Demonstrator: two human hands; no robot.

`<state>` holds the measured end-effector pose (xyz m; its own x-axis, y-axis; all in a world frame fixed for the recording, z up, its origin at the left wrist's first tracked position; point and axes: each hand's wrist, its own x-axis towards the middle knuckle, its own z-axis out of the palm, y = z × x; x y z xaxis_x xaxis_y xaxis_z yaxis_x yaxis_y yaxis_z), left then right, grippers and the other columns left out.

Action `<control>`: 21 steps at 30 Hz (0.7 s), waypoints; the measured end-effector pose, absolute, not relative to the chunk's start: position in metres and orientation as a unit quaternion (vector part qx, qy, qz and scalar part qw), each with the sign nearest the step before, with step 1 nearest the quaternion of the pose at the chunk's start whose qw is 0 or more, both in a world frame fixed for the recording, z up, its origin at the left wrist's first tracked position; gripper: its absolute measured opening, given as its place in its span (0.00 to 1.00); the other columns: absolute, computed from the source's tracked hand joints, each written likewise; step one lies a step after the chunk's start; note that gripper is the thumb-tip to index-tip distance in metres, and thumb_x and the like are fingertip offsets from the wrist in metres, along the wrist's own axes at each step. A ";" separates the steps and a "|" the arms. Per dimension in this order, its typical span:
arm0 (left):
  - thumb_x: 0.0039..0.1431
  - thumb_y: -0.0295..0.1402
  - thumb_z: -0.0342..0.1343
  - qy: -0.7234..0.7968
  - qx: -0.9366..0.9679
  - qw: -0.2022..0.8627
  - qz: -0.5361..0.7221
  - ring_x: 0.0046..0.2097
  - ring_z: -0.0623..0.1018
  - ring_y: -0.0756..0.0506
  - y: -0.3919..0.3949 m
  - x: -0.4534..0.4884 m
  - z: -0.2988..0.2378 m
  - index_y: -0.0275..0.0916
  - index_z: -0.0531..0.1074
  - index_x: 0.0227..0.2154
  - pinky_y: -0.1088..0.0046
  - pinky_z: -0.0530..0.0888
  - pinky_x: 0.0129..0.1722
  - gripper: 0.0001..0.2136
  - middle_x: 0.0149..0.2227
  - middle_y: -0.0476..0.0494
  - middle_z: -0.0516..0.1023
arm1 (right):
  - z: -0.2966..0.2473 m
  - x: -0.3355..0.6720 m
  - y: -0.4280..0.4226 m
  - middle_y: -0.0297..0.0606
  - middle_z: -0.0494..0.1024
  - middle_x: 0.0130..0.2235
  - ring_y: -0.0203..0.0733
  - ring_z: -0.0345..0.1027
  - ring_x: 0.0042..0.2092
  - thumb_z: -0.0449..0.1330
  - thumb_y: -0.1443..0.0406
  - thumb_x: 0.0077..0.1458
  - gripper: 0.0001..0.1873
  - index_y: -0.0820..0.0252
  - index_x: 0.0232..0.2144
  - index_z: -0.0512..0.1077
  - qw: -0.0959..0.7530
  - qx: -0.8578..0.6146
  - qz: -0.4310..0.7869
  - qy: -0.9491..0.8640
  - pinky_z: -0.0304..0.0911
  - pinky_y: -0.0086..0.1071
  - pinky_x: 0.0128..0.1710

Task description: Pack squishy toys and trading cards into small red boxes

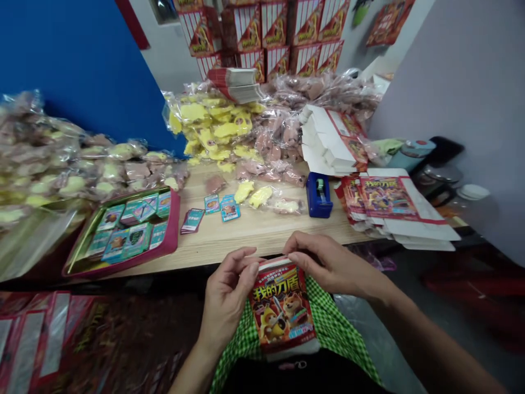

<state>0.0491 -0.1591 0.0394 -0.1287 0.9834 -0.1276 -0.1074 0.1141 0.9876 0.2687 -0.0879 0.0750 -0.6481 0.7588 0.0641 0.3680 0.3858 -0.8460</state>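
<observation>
A red printed packet (283,312) with cartoon animals and yellow lettering hangs upright in front of my body, over a green checked cloth (340,328). My left hand (229,290) pinches its top left corner between thumb and fingers. At the top right corner, my right hand (320,260) grips the packet's upper edge, thumb in front. Both hands are closed on it. Beyond them on the wooden table (229,249) lie a small stack of cards (192,220), more loose cards (230,209) and wrapped yellow figures (260,196).
A pink-rimmed tin (174,219) of card stacks stands at left. A blue tape dispenser (319,197) sits right of centre, beside flat printed boxes (389,200) and red packets. Bagged yellow figures (217,123) and brownish ones (283,128) heap at the back, below stacked display boxes (274,27).
</observation>
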 end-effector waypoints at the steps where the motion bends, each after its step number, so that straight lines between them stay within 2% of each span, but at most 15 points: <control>1: 0.58 0.47 0.66 0.531 0.407 0.525 0.527 0.40 0.82 0.44 -0.161 0.050 0.041 0.37 0.76 0.50 0.71 0.77 0.41 0.23 0.38 0.41 0.84 | 0.077 0.268 -0.091 0.35 0.75 0.33 0.38 0.65 0.32 0.53 0.63 0.68 0.08 0.58 0.37 0.68 0.237 -0.354 0.418 -0.803 0.58 0.32 0.31; 4: 0.59 0.46 0.65 0.528 0.420 0.525 0.518 0.38 0.81 0.45 -0.161 0.050 0.041 0.37 0.78 0.51 0.72 0.76 0.40 0.22 0.37 0.43 0.84 | 0.076 0.265 -0.095 0.33 0.72 0.29 0.38 0.62 0.29 0.55 0.65 0.64 0.04 0.57 0.34 0.65 0.249 -0.376 0.396 -0.800 0.54 0.31 0.28; 8: 0.61 0.43 0.64 0.523 0.458 0.525 0.491 0.41 0.80 0.44 -0.154 0.042 0.026 0.38 0.84 0.41 0.72 0.75 0.42 0.14 0.40 0.42 0.84 | 0.069 0.259 -0.096 0.33 0.71 0.27 0.37 0.61 0.28 0.55 0.68 0.59 0.05 0.57 0.30 0.64 0.248 -0.388 0.387 -0.799 0.51 0.32 0.27; 10: 0.62 0.42 0.63 0.513 0.457 0.545 0.480 0.40 0.80 0.44 -0.151 0.035 0.015 0.39 0.84 0.40 0.72 0.74 0.41 0.12 0.39 0.42 0.84 | 0.066 0.258 -0.097 0.33 0.72 0.27 0.37 0.62 0.28 0.55 0.67 0.61 0.06 0.57 0.30 0.65 0.241 -0.386 0.396 -0.798 0.52 0.32 0.27; 13: 0.63 0.44 0.61 0.512 0.472 0.542 0.471 0.43 0.80 0.41 -0.149 0.026 0.003 0.39 0.85 0.41 0.69 0.75 0.44 0.15 0.42 0.40 0.84 | 0.055 0.258 -0.099 0.35 0.74 0.31 0.39 0.65 0.31 0.55 0.64 0.63 0.05 0.57 0.34 0.67 0.227 -0.380 0.398 -0.803 0.57 0.33 0.31; 15: 0.60 0.44 0.64 0.508 0.486 0.544 0.459 0.46 0.80 0.39 -0.149 0.022 -0.003 0.40 0.84 0.43 0.67 0.75 0.47 0.15 0.45 0.38 0.84 | 0.043 0.258 -0.101 0.38 0.75 0.36 0.43 0.68 0.36 0.55 0.65 0.64 0.02 0.57 0.38 0.67 0.224 -0.371 0.397 -0.809 0.61 0.35 0.36; 17: 0.56 0.41 0.68 0.506 0.490 0.555 0.443 0.49 0.80 0.38 -0.148 0.020 -0.008 0.42 0.84 0.44 0.66 0.75 0.49 0.15 0.47 0.39 0.83 | 0.030 0.256 -0.103 0.41 0.75 0.40 0.46 0.69 0.40 0.52 0.68 0.65 0.05 0.58 0.41 0.67 0.234 -0.358 0.397 -0.812 0.64 0.38 0.41; 21: 0.58 0.37 0.67 0.508 0.512 0.545 0.426 0.45 0.81 0.41 -0.141 0.022 -0.008 0.44 0.84 0.44 0.67 0.76 0.46 0.11 0.44 0.40 0.84 | 0.019 0.251 -0.100 0.44 0.77 0.42 0.47 0.71 0.42 0.51 0.71 0.66 0.08 0.58 0.42 0.69 0.257 -0.353 0.399 -0.807 0.66 0.41 0.43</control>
